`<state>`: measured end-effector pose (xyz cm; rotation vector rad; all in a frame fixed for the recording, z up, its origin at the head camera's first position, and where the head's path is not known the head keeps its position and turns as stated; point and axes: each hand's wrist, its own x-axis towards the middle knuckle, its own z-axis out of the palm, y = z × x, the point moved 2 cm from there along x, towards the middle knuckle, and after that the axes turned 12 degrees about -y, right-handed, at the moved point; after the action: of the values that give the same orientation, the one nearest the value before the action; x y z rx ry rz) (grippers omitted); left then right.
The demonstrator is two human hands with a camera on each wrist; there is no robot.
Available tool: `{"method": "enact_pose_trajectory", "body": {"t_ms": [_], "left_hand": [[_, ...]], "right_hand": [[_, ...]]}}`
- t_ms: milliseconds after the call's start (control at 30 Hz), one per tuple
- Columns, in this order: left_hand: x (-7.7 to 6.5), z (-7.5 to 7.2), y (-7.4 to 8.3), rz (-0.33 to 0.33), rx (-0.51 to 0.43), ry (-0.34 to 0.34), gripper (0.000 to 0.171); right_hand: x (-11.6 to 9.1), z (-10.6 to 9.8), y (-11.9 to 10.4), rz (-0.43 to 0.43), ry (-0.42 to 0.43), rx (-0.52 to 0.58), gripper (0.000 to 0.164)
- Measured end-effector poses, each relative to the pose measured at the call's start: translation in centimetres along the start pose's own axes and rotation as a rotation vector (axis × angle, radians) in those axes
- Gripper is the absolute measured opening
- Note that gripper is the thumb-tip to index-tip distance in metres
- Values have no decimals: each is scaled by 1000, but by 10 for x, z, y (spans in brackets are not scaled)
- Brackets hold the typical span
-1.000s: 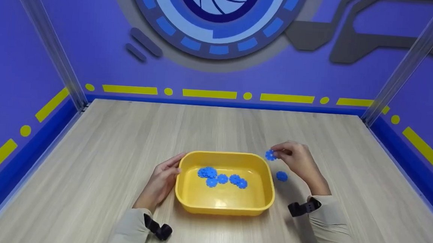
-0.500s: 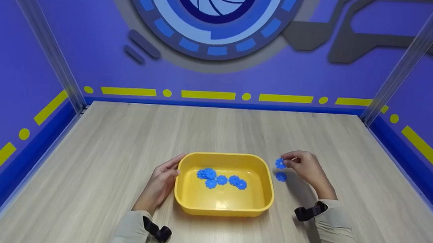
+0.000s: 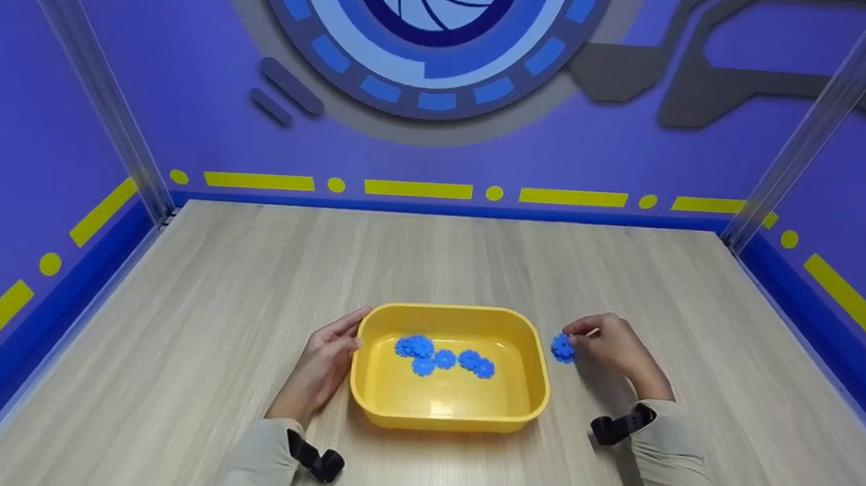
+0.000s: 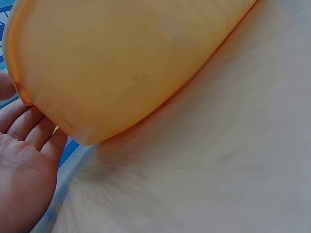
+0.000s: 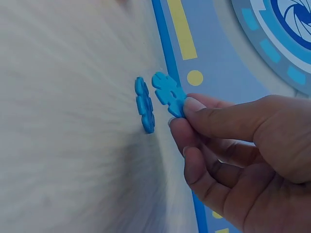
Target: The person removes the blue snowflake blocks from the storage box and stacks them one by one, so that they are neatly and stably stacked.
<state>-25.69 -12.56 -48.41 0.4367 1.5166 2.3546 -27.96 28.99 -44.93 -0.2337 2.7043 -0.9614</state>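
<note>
My left hand [image 3: 324,356] holds the left side of a yellow plastic basin [image 3: 448,424], its thumb at the rim and its fingers against the outer wall. In the left wrist view, the fingers [image 4: 29,124] run partly out of sight behind the basin [image 4: 121,63]. Between thumb and fingertips, my right hand [image 3: 618,352] pinches a blue snowflake building disc [image 5: 169,93]. Right beside the held piece, a second blue snowflake disc [image 5: 145,106] lies on the table; from the head view the held one overlaps it.
Several more blue snowflake discs [image 3: 445,359] lie inside the basin, some overlapping in a small pile at its left. The wood-grain table [image 3: 289,257] is bounded by a blue patterned back wall [image 3: 423,156] and side walls.
My right hand has moved right and down with its disc, from near the basin's back right corner to over the disc on the table. The left hand and basin stay put.
</note>
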Motion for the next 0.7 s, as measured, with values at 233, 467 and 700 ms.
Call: {"method": "enact_pose_trajectory", "body": {"t_ms": [233,467,700], "left_hand": [[0,0,0,1,12,-1,60],[0,-1,-1,6,12,6,60],[0,0,0,0,20,8,60]], "right_hand": [[0,1,2,17,-38,17,18],[-1,2,1,4,-35,11,18],[-1,4,3,20,-33,9,17]]}}
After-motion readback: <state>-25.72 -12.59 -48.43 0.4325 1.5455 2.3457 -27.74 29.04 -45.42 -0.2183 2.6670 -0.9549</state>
